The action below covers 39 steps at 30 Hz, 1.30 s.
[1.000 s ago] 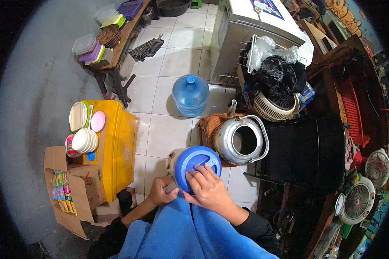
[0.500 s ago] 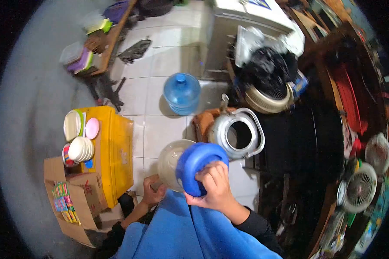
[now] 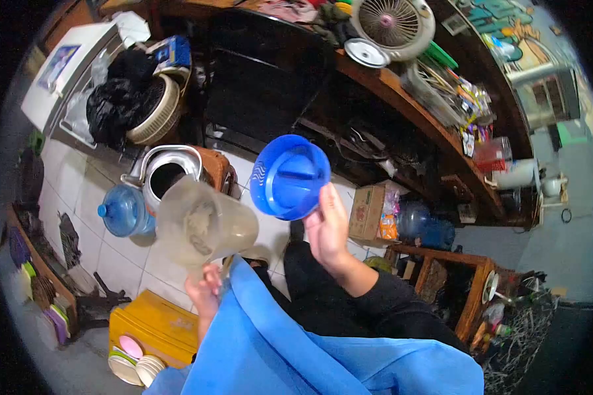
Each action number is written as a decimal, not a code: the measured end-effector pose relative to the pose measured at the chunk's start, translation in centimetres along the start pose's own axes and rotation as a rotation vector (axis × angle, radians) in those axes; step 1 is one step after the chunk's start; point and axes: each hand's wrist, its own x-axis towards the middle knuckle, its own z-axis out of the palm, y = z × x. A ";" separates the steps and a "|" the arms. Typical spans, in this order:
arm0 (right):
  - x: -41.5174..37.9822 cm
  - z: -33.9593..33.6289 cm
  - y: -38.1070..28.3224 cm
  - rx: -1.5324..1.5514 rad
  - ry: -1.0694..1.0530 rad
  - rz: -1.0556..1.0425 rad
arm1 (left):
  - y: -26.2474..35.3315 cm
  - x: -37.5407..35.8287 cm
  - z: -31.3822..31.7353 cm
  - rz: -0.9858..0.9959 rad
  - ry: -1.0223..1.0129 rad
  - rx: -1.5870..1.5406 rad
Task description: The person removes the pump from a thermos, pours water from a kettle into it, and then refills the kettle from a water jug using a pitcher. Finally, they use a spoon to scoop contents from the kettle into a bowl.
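My right hand holds a blue plastic lid up in the air, its hollow underside facing me. My left hand grips the handle of a cloudy translucent jug, which is open at the top and tilted toward me. The lid and the jug are apart, the lid to the right of the jug's mouth. A blue cloth lies over my lap under both hands.
A steel kettle without a lid stands behind the jug, next to a blue water bottle. A yellow box with stacked plates is at lower left. A cardboard box and a wooden shelf are to the right.
My right hand has lifted the blue lid off the jug and raised it to the right. The view has swung round and the jug now tilts, open.
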 end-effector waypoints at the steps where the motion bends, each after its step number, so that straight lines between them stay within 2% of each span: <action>1: 0.0 -1.7 -1.3 0.100 0.000 0.024 | 0.5 0.1 2.3 0.006 -0.016 0.017; 3: -0.3 -3.8 -5.0 0.219 0.060 0.043 | 0.5 0.5 8.0 -0.018 -0.140 0.119; 6: 0.6 -9.8 -9.6 0.375 -0.040 0.063 | -1.0 0.7 15.4 0.020 -0.179 0.072; 7: 0.5 -12.5 -11.2 0.504 -0.183 0.057 | -1.8 0.6 17.8 0.020 -0.208 0.084; 9: 0.0 -17.6 -14.0 0.413 -0.096 0.106 | -3.8 0.3 23.0 0.061 -0.210 0.009; 10: -0.5 -20.1 -15.4 0.369 -0.124 0.066 | -4.7 0.0 25.5 0.082 -0.250 -0.017; 11: -1.1 -21.4 -17.5 0.309 -0.066 0.041 | -5.7 0.0 28.0 0.086 -0.262 -0.017; 14: -2.0 -28.5 -22.1 0.157 -0.223 0.012 | -8.9 -1.2 35.1 0.051 -0.462 -0.026; 15: -2.3 -30.7 -23.9 0.134 -0.284 0.027 | -10.0 -2.2 37.5 0.037 -0.461 -0.021; 17: -2.0 -35.2 -26.4 -0.029 -0.380 0.015 | -11.9 -4.0 42.2 -0.128 -0.308 0.326; 18: -1.5 -37.4 -28.2 -0.172 -0.488 0.012 | -13.3 -4.8 44.8 -0.156 -0.212 0.245; 21: 0.0 -41.7 -34.2 -0.296 -0.602 0.043 | -16.0 -6.3 49.5 -0.099 -0.259 0.272; 22: 0.3 -42.5 -35.6 -0.244 -0.624 0.114 | -16.4 -7.0 51.0 -0.067 -0.218 0.354; 25: 0.9 -44.3 -37.7 -0.209 -0.643 0.166 | -17.1 -6.7 54.2 -0.124 -0.255 0.483; 26: 1.2 -45.3 -38.2 -0.321 -0.631 0.171 | -18.1 -6.6 54.1 -0.125 -0.275 0.505; 27: 2.2 -46.4 -40.1 -0.821 -0.614 -0.190 | -18.4 -6.8 54.7 -0.123 -0.278 0.514; 28: 3.5 -47.7 -43.4 -1.308 -0.548 -0.573 | -18.7 -6.9 55.4 -0.050 -0.265 0.542; 29: 4.8 -49.2 -47.6 -1.534 -0.155 -0.870 | -18.9 -7.0 55.9 0.021 -0.252 0.569; 30: 6.0 -50.8 -51.0 -0.986 0.243 -0.646 | -19.2 -6.6 55.6 0.018 -0.208 0.580; 31: 7.6 -55.0 -55.6 -1.511 0.745 -1.107 | -19.1 -6.4 55.8 -0.014 -0.133 0.507; 32: 9.2 -61.8 -59.9 -1.741 1.027 -1.266 | -19.2 -6.1 55.8 -0.011 -0.094 0.429; 33: 9.8 -66.7 -63.1 -1.835 1.199 -1.292 | -19.3 -5.6 55.6 -0.007 -0.053 0.347; 34: 9.4 -70.0 -64.7 -1.974 1.309 -1.210 | -18.3 -5.3 55.4 -0.041 -0.165 0.371; 35: 9.3 -71.9 -65.5 -2.111 1.415 -1.116 | -18.5 -4.9 55.3 -0.016 -0.132 0.360; 36: 9.2 -72.4 -65.6 -2.108 1.410 -1.116 | -18.2 -4.9 55.9 -0.003 -0.115 0.371; 38: 8.7 -73.1 -65.3 -2.135 1.355 -0.867 | -17.5 -5.0 56.7 0.013 -0.091 0.388; 39: 8.9 -73.8 -65.0 -2.131 1.347 -0.865 | -17.3 -5.0 56.9 0.020 -0.092 0.400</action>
